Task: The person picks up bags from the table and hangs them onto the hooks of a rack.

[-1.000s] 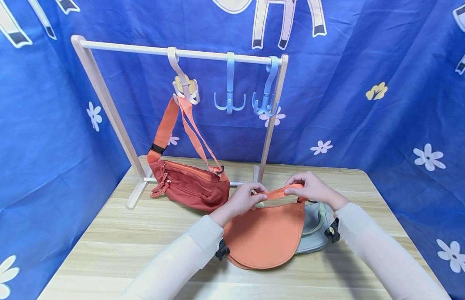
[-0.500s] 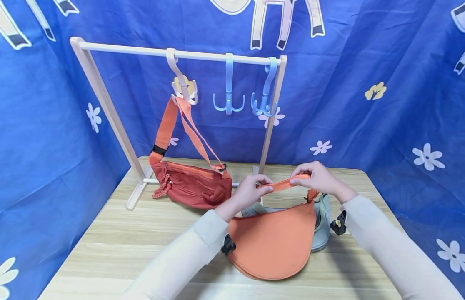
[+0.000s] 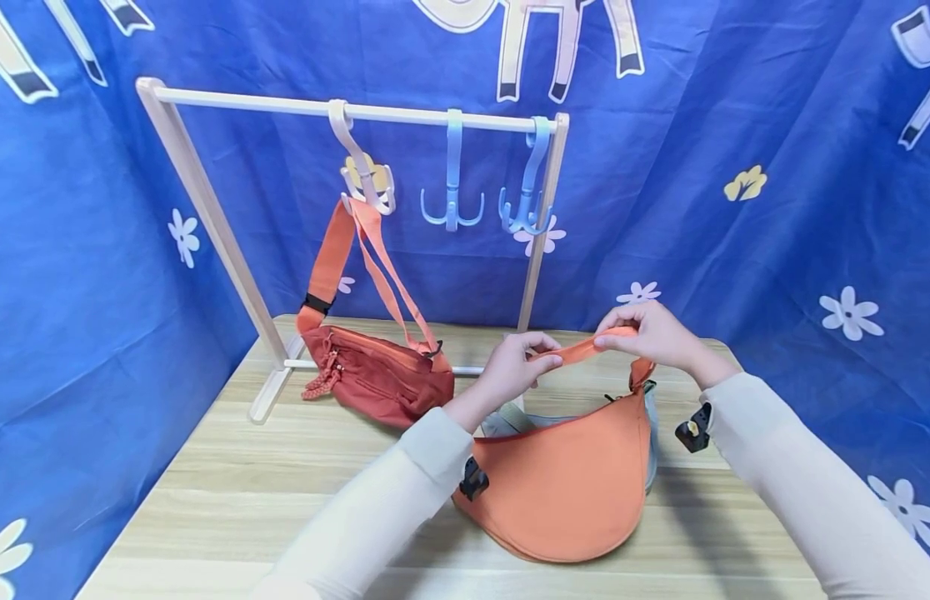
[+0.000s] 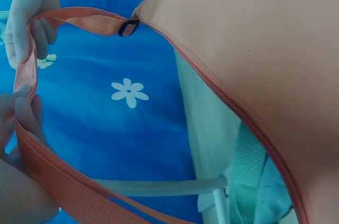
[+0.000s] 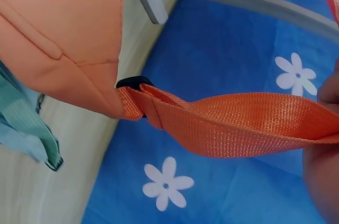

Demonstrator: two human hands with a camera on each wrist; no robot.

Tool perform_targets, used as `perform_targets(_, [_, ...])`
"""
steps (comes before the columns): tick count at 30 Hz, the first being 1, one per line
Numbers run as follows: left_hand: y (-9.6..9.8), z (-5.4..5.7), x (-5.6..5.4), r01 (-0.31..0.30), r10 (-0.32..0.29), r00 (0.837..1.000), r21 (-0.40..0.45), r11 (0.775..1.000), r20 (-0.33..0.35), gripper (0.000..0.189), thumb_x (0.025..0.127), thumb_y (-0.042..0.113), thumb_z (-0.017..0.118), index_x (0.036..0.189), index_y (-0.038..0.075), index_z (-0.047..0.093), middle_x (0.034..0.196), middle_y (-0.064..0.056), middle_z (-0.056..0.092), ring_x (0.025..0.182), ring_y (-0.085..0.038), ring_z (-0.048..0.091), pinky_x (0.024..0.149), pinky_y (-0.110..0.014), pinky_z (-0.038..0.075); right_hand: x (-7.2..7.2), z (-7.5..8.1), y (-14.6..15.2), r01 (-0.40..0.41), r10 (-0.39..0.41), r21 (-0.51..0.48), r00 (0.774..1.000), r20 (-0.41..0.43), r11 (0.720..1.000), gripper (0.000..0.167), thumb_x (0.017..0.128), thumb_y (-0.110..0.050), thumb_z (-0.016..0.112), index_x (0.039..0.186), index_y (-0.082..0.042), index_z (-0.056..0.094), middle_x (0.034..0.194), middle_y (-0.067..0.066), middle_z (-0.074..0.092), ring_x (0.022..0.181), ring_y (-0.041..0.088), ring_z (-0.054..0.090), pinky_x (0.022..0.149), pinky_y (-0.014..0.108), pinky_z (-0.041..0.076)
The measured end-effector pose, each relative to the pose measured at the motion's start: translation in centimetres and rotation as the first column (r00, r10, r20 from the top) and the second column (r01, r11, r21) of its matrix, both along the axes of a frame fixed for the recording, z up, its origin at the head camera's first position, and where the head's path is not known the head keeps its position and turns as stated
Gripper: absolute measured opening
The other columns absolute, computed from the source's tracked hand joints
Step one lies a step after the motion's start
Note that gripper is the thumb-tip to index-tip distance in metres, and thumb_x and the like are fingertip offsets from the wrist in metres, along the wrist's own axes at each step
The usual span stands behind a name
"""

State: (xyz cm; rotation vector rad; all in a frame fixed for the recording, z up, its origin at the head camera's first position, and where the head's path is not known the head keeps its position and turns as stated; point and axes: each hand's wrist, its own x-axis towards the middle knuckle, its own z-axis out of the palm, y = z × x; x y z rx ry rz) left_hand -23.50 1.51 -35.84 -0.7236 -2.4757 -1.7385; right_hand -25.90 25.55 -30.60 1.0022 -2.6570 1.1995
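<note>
"Orange bag (image 3: 562, 479): where is it resting, and what is surrounding it?"

"Blue curtain (image 3: 675, 158) is enclosing the scene. Wooden table (image 3: 277, 500) is lying below, carrying the rack (image 3: 405, 115). The orange bag is standing in front and to the right of that rack; whether its bottom is touching the wood, I cannot tell."

"Obstructions?"

"A red bag (image 3: 382, 375) is hanging near the left hand (image 3: 512, 367). A grey-blue bag (image 3: 536, 422) is sitting directly behind the orange one, mostly covered. The left sleeve (image 3: 390, 517) is crossing before the orange bag's edge. A white hook (image 3: 366, 179) is bearing the red bag; two blue hooks (image 3: 452, 179) are hanging further right."

"Fingers?"

"Left and right hand (image 3: 648, 333) are both pinching the orange bag's strap (image 3: 580, 351), slightly apart, raising it above the zip."
</note>
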Motion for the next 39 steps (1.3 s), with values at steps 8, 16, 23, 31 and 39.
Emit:
perform_targets(8, [0.9, 1.6, -0.1, -0.009, 0.009, 1.000, 0.020, 1.000, -0.014, 0.009, 0.086, 0.012, 0.072, 0.095, 0.012, 0.072, 0.083, 0.000, 0.064, 0.054, -0.014, 0.054, 0.048, -0.027, 0.050, 0.0, 2.2, 0.6, 0.056, -0.054, 0.042, 0.997, -0.051, 0.998, 0.006, 0.081, -0.007, 0.076, 0.086, -0.007, 0.074, 0.083, 0.003, 0.069, 0.083, 0.008, 0.051, 0.090, 0.019, 0.035])
perform_targets(16, [1.3, 3.6, 0.0, -0.008, 0.010, 0.999, 0.042, 0.999, -0.053, 0.012, 0.086, 0.015, 0.072, 0.098, 0.012, 0.072, 0.077, 0.000, 0.063, 0.051, -0.015, 0.054, 0.048, -0.027, 0.049, 0.2, 4.6, 1.0, 0.097, -0.097, 0.031, 0.995, -0.003, 0.995, 0.008, 0.083, -0.014, 0.075, 0.087, -0.007, 0.073, 0.076, 0.005, 0.067, 0.058, 0.017, 0.049, 0.051, 0.026, 0.039])
perform_targets(23, [0.8, 6.0, 0.1, -0.029, 0.031, 0.997, 0.032, 0.999, -0.073, 0.014, 0.086, 0.015, 0.072, 0.100, 0.011, 0.072, 0.074, -0.001, 0.062, 0.047, -0.017, 0.051, 0.046, -0.025, 0.045, 0.4, 6.4, 0.5, 0.131, -0.131, 0.032, 0.991, 0.006, 0.991, 0.007, 0.084, -0.010, 0.074, 0.089, -0.005, 0.073, 0.075, 0.005, 0.066, 0.057, 0.017, 0.047, 0.049, 0.027, 0.037])
perform_targets(31, [-0.3, 8.5, 0.5, -0.023, 0.024, 0.996, 0.013, 1.000, -0.080, 0.016, 0.087, 0.015, 0.071, 0.103, 0.010, 0.072, 0.071, -0.003, 0.059, 0.052, -0.020, 0.048, 0.048, -0.025, 0.041, 0.6, 8.4, -0.4, 0.096, -0.096, 0.026, 0.995, -0.010, 0.995, 0.007, 0.086, -0.008, 0.071, 0.090, -0.002, 0.072, 0.069, 0.004, 0.065, 0.056, 0.014, 0.054, 0.048, 0.025, 0.040])
perform_targets(39, [-1.6, 10.7, 0.7, -0.003, 0.006, 0.997, 0.032, 0.999, -0.075, 0.016, 0.087, 0.015, 0.071, 0.102, 0.008, 0.072, 0.075, -0.006, 0.059, 0.050, -0.020, 0.049, 0.048, -0.026, 0.044, 1.1, 10.5, -1.5, 0.068, -0.066, 0.031, 0.996, -0.061, 0.997, 0.009, 0.085, -0.013, 0.073, 0.090, -0.004, 0.072, 0.069, 0.005, 0.062, 0.054, 0.017, 0.046, 0.047, 0.026, 0.036])
